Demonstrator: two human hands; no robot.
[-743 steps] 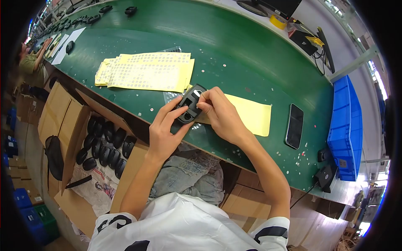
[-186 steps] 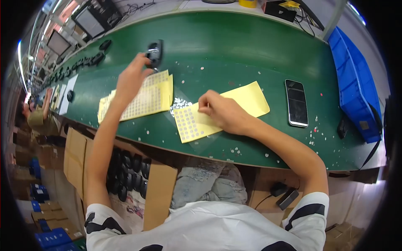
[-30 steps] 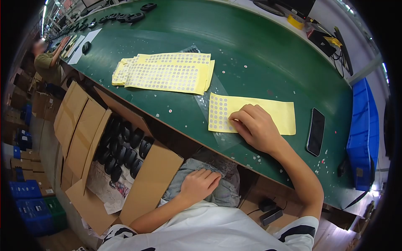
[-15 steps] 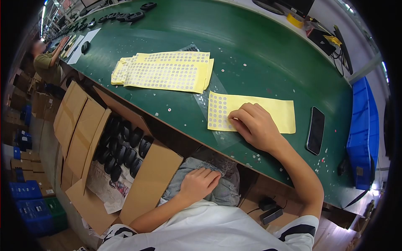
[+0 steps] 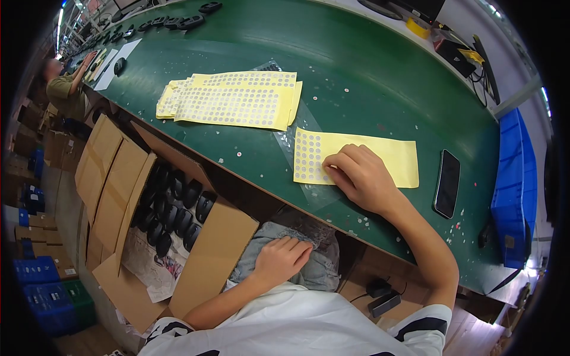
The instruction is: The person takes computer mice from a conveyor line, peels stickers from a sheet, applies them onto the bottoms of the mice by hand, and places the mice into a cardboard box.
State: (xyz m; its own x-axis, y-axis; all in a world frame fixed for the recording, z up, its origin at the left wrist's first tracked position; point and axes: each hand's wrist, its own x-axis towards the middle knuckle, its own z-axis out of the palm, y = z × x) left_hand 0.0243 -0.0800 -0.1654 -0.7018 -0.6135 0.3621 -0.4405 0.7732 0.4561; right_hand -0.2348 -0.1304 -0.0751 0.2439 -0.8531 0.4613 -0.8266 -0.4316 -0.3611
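Note:
My right hand [image 5: 362, 177] rests on a yellow sticker sheet [image 5: 395, 155], thumb and forefinger pinched at the last column of small round grey stickers. Whether a sticker is between those fingertips is too small to tell. My left hand [image 5: 282, 260] lies loosely curled on the light denim [image 5: 255, 242] over my lap, with nothing visible in it. Left of the single sheet is a stack of yellow sheets [image 5: 231, 101] covered in round stickers, partly on a clear plastic bag [image 5: 310, 126].
A phone [image 5: 447, 184] and a blue bin [image 5: 513, 190] are at the right. An open carton [image 5: 208, 261] holding several black mouse-shaped parts [image 5: 169, 216] stands below the bench's left edge. More black parts [image 5: 190, 22] line the far left, where another person [image 5: 65, 89] sits.
Since the view six seconds ago, the black part held over the stack has left my left hand, which has dropped to my lap. Over the last second both hands stay nearly still.

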